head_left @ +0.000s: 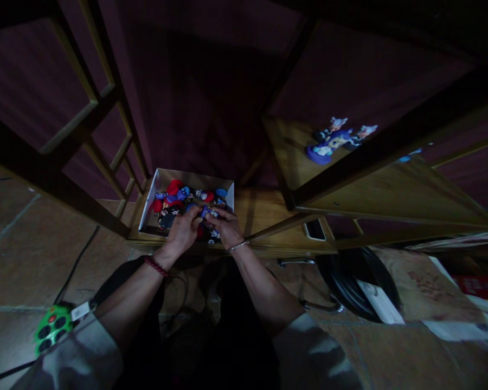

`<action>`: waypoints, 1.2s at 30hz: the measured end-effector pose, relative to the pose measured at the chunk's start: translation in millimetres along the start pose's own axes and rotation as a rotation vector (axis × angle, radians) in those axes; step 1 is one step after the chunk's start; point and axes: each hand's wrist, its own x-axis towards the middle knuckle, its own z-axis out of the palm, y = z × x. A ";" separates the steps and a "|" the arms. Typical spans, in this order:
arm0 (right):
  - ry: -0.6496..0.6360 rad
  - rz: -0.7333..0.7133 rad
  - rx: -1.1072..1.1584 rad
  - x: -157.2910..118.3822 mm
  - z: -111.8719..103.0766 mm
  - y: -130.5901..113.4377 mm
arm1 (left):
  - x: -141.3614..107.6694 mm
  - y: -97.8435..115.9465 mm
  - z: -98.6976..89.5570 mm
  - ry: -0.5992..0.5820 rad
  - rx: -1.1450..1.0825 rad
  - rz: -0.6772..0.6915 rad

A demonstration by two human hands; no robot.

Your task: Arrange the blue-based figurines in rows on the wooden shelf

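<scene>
Both of my hands meet over a white cardboard box point(146, 208) on a wooden shelf. Inside it lies a jumble of small figurines point(173, 195) in red, blue and black. My left hand point(183, 230), with a red bead bracelet above it, pinches a small purple-blue figurine point(205, 212). My right hand point(228, 227), wearing a thin bracelet, has its fingers closed on the other side of the same figurine. Its details are blurred and partly covered by my fingers.
On a higher shelf point(296, 179) to the right stand several figurines point(329, 143). A phone-like object point(315, 229) lies on the lower shelf. Wooden lattice point(101, 108) rises at left. A green power strip point(52, 327) with cables, a black round seat point(350, 281) and a cardboard sheet point(423, 281) are nearby.
</scene>
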 end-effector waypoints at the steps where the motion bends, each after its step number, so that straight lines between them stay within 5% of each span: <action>1: -0.003 0.019 0.020 0.2 0.1 -0.1 | -0.3 0.2 -0.5 -0.003 0.006 0.002; 10: -0.028 0.100 0.098 -2.5 0.2 -4.5 | -1.5 -0.3 -2.3 -0.041 0.159 0.102; 21: 0.019 -0.435 -0.457 -12.6 0.3 -19.1 | -5.0 12.9 22.1 0.133 -0.141 0.072; 28: -0.006 -0.573 -0.581 -42.8 -3.7 -27.1 | -31.3 29.1 22.0 0.148 -0.291 -0.023; 36: -0.091 -0.632 -0.635 -86.1 3.7 -70.9 | -60.7 67.2 11.5 0.117 -0.666 -0.062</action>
